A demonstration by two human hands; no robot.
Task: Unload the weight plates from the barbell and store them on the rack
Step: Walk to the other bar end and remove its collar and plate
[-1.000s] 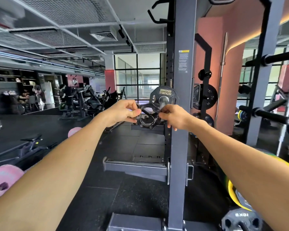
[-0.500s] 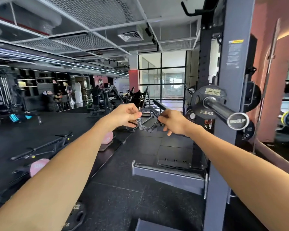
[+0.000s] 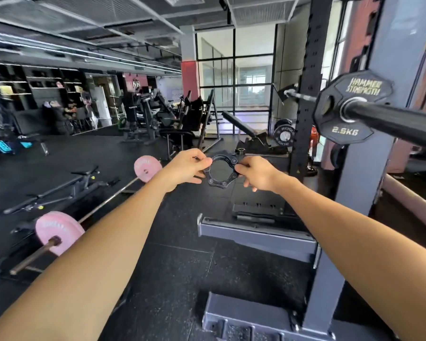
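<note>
Both hands hold a black ring-shaped barbell collar (image 3: 221,174) in the air in front of me. My left hand (image 3: 186,168) pinches its left edge and my right hand (image 3: 257,174) pinches its right edge. Up at the right, a black 2.5 kg weight plate (image 3: 349,110) sits on the sleeve of a black barbell (image 3: 399,123) that rests in the grey rack (image 3: 369,173). The collar is off the sleeve, well left of and below the plate.
A second barbell with pink plates (image 3: 59,231) lies on the black floor at the left, beside a low bench (image 3: 59,193). The rack's grey base beams (image 3: 256,236) cross the floor ahead. Gym machines (image 3: 172,119) stand further back.
The collar has come off the barbell sleeve and moved left and down with both hands. My view has swung left, so the plate and rack post now sit at the right.
</note>
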